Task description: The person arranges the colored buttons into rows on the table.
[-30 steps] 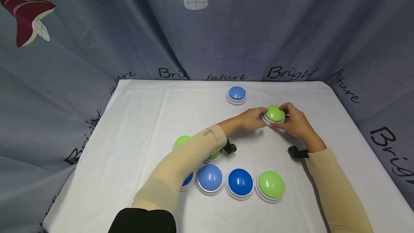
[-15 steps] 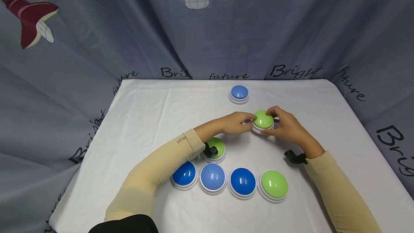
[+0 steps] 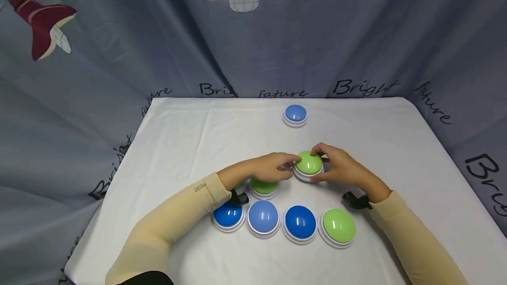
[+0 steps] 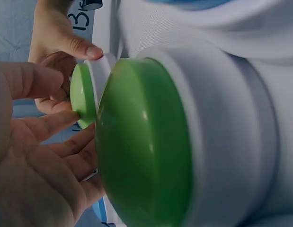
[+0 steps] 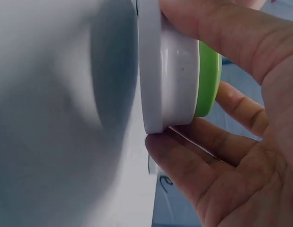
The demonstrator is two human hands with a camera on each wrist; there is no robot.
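A green dome push button (image 3: 309, 164) with a white round base is held above the middle of the table, its shadow on the cloth in the right wrist view. My right hand (image 3: 340, 168) grips it from the right, thumb along the near side of the base (image 5: 179, 75) and fingers round the far side. From the left, my left hand (image 3: 273, 166) reaches to it with fingers extended, the index fingertip at the green dome (image 4: 81, 94). Beneath the left hand sits another green button (image 3: 264, 187), large and close in the left wrist view.
A near row holds a dark blue button (image 3: 227, 215), a light blue button (image 3: 263, 217), a second dark blue button (image 3: 301, 222) and a green button (image 3: 338, 226). Another light blue button (image 3: 295, 115) stands at the far edge of the white-covered table (image 3: 178, 135). A grey printed curtain (image 3: 158, 47) hangs behind.
The green button has come left and nearer with both hands. The left forearm has drawn back left, uncovering the dark blue button at the row's left end.
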